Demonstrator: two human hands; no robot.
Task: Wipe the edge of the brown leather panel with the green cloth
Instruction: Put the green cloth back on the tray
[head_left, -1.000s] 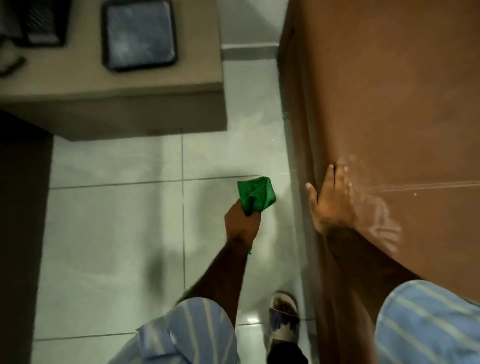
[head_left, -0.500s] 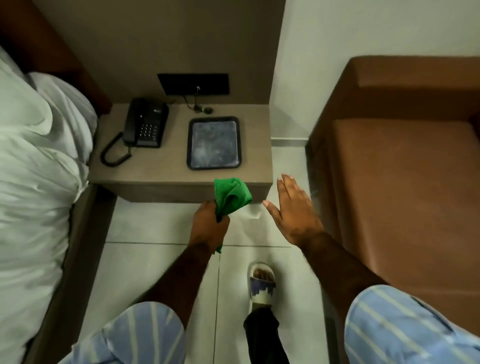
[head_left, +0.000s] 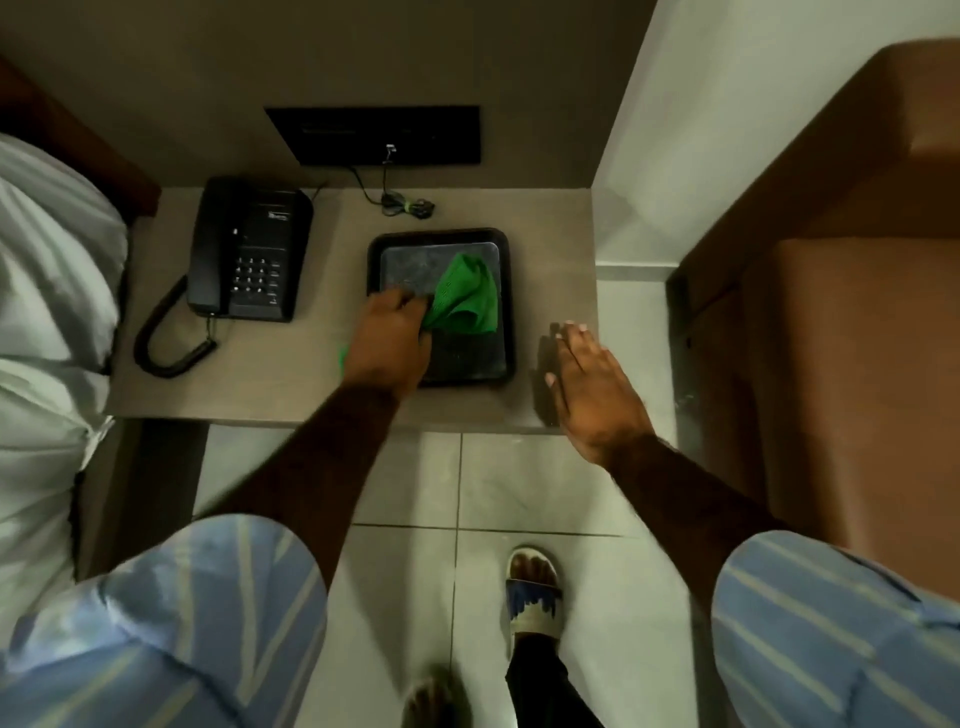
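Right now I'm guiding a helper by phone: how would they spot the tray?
Find the grey bedside table between the bed and the brown leather seat. Right of the black telephone lies the tray, flat, black-rimmed and rectangular, the only thing with the green cloth over it.

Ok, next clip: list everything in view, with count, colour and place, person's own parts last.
Telephone: 1, black, left on nightstand.
Tray: 1, black, middle of nightstand.
Green cloth: 1, green, over tray.
Nightstand: 1, grey-brown, centre.
Wall plate: 1, black, above nightstand.
Cable: 1, black, behind tray.
Bedding: white, far left.
Brown leather panel: 1, brown, right.
Floor tiles: pale grey, below.
Sandal: 1, white and blue, bottom centre.
Left hand: grip shut on cloth.
Right hand: open, flat, over nightstand corner.
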